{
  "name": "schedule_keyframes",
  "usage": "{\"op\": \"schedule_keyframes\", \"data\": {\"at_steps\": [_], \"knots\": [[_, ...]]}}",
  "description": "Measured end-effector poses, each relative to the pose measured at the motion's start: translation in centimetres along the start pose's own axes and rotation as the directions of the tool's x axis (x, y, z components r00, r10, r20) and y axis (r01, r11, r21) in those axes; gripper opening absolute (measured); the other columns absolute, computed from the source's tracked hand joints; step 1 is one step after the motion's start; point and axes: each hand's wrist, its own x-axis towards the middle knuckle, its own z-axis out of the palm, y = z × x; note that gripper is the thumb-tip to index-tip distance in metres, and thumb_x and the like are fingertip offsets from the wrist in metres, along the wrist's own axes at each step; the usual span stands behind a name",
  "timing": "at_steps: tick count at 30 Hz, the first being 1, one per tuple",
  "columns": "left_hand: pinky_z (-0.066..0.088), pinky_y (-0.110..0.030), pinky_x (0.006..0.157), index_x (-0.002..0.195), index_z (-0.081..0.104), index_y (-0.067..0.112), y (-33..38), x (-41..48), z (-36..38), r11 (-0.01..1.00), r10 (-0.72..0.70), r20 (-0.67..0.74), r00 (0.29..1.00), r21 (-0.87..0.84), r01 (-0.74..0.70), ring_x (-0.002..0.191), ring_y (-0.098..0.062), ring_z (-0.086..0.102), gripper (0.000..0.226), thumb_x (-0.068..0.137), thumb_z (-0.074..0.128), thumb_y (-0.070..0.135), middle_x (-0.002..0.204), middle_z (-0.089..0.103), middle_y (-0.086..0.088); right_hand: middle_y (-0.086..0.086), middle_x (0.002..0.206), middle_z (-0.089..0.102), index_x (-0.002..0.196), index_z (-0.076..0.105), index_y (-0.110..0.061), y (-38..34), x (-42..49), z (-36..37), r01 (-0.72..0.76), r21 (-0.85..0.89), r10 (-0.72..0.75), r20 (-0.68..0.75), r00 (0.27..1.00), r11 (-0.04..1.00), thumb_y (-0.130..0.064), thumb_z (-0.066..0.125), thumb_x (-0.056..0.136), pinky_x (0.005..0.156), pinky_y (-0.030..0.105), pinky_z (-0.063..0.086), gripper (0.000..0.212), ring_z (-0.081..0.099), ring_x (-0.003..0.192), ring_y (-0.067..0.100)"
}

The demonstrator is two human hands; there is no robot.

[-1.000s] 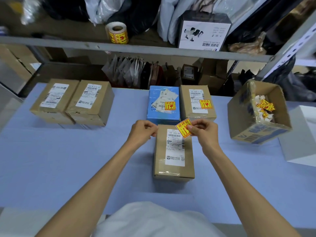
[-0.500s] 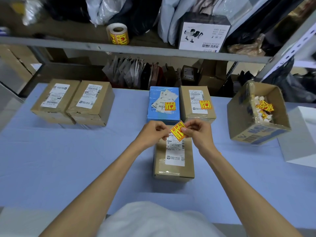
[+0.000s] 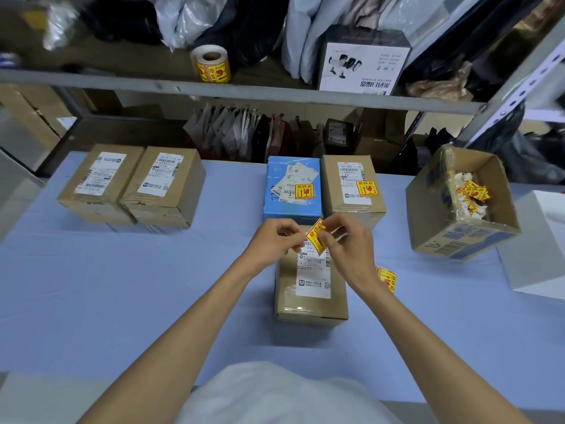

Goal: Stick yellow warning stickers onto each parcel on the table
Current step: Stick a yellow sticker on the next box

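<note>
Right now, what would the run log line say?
left hand: pinches yellow warning sticker; right hand: pinches it too; below: front cardboard parcel, unstickered; stickered: blue parcel, neighbouring cardboard parcel

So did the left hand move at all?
Yes. The left hand moved right, from beside the far left corner of the near parcel to over its far edge, joining the right hand on the yellow sticker.
</note>
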Motion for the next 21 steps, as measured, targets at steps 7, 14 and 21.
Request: {"op": "schedule_keyframes", "data": {"at_steps": [7, 14, 21], "knots": [[0.051, -0.028, 0.068, 0.086, 0.069, 0.017, -0.1, 0.1, -0.2, 0.999, 0.029, -0.020, 0.999, -0.045, -0.030, 0.066, -0.005, 0.065, 0.006, 0.088, 0.065, 0.021, 0.076, 0.070, 0.004, -0.002, 0.078, 0.072, 0.092, 0.074, -0.012, -0.9, -0.2, 0.1, -0.075, 0.170, 0.046, 0.173, 0.984, 0.982, -0.015, 0.063, 0.088, 0.067, 0.029, 0.057, 0.011, 0.067, 0.070, 0.009], [0.050, -0.027, 0.069, 0.091, 0.067, 0.014, -0.1, 0.1, -0.2, 0.998, 0.040, 0.014, 0.999, -0.042, -0.040, 0.074, -0.011, 0.067, 0.008, 0.089, 0.064, 0.021, 0.081, 0.070, 0.000, -0.003, 0.077, 0.073, 0.086, 0.073, -0.020, -1.3, -0.3, -0.2, -0.150, 0.277, 0.085, 0.232, 0.969, 0.949, -0.023, 0.067, 0.087, 0.061, 0.019, 0.054, 0.008, 0.068, 0.067, 0.010], [0.049, -0.029, 0.071, 0.080, 0.063, 0.019, -0.3, 0.2, -0.1, 0.995, -0.005, -0.042, 0.999, -0.096, 0.001, 0.076, -0.015, 0.067, 0.010, 0.089, 0.060, 0.016, 0.083, 0.070, -0.003, 0.010, 0.073, 0.069, 0.085, 0.068, -0.002, -0.9, 0.0, 0.1, -0.247, 0.354, 0.200, 0.163, 0.966, 0.902, -0.003, 0.057, 0.088, 0.056, 0.021, 0.052, 0.012, 0.065, 0.060, 0.011]]}}
